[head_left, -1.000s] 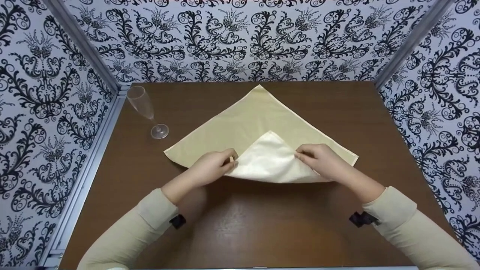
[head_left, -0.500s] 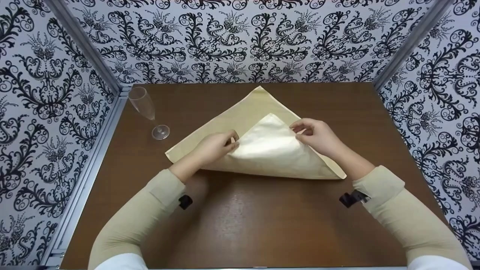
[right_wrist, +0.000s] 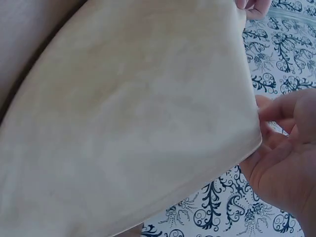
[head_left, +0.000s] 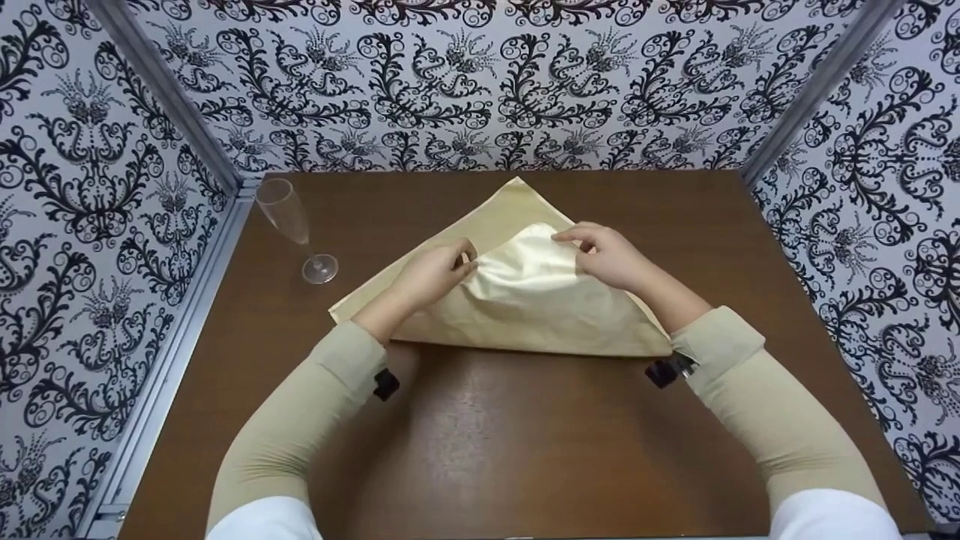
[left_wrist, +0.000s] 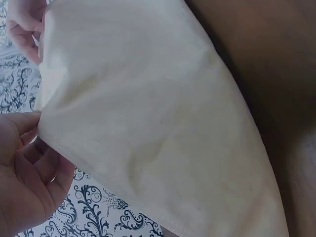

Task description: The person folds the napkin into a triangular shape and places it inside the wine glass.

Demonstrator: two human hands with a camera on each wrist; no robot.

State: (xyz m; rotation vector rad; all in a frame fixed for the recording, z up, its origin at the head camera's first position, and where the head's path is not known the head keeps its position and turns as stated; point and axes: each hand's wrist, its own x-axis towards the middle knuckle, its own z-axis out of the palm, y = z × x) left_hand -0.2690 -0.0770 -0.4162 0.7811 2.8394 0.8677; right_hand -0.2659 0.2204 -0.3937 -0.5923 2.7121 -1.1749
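A pale yellow cloth napkin [head_left: 540, 315] lies on the brown table, its near part folded up and away over the rest. One corner [head_left: 517, 186] points to the back wall. My left hand [head_left: 435, 274] pinches the flap's left edge between thumb and fingers, and creases run from that grip. On the other side, my right hand [head_left: 613, 259] pinches the flap's right edge close to its raised tip. In the left wrist view the left hand [left_wrist: 32, 168] has the cloth edge at its fingertips. Some right-hand fingers [right_wrist: 254, 163] are partly behind the cloth in the right wrist view.
An upright clear champagne flute [head_left: 300, 229] stands on the table [head_left: 480, 450] to the left of the napkin. Patterned black-and-white walls [head_left: 465, 90] with grey metal posts enclose the table at the back and both sides.
Both hands have moved away from me, carrying the napkin's near flap up over the rest. My right hand has shifted left toward the flap's tip. The flute stays put.
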